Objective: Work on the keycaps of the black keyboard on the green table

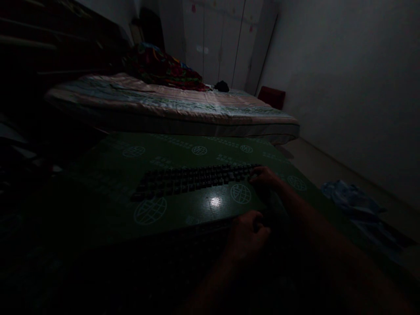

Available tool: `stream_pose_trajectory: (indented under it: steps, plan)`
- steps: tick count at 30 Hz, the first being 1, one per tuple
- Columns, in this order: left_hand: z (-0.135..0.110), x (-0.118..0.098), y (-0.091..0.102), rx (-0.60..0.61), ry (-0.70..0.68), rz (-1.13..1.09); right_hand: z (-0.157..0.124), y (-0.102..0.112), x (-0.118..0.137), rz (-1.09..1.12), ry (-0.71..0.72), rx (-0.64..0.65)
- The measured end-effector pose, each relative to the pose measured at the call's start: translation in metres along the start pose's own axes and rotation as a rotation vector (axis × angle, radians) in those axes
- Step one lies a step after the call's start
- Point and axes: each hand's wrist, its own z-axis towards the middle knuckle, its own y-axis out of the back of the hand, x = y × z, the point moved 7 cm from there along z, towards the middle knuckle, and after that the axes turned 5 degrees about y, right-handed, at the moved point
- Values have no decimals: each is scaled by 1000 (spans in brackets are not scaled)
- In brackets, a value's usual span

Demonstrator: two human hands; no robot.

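Note:
The room is very dark. A black keyboard (193, 178) lies across a green table top (131, 157) printed with pale globe marks. My right hand (264, 178) reaches in from the lower right, and its bent fingers close on the keyboard's right end. My left hand (246, 234) is nearer to me, at the table's front edge, below a bright glare spot. It is curled into a loose fist, and the dark hides what its fingers hold, if anything.
Behind the table stands a bed (183, 109) with a striped cover, a heap of red patterned cloth (162, 68) and a small dark object (222, 86). White wardrobe doors (223, 39) fill the back wall. Bluish cloth (351, 199) lies on the floor at right.

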Motion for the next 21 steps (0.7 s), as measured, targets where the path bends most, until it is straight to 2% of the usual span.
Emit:
stream_pose_trajectory:
  steps: [7,12,21]
  plan:
    - [1,-1,2,-29,-43,35,6,1,-1,-14,45,-55]
    - [1,2,-1,-4,-56,25,9,-1,1,-13,58,-66]
    - [0,-6,2,-14,-60,53,10,-1,2,-37,47,-80]
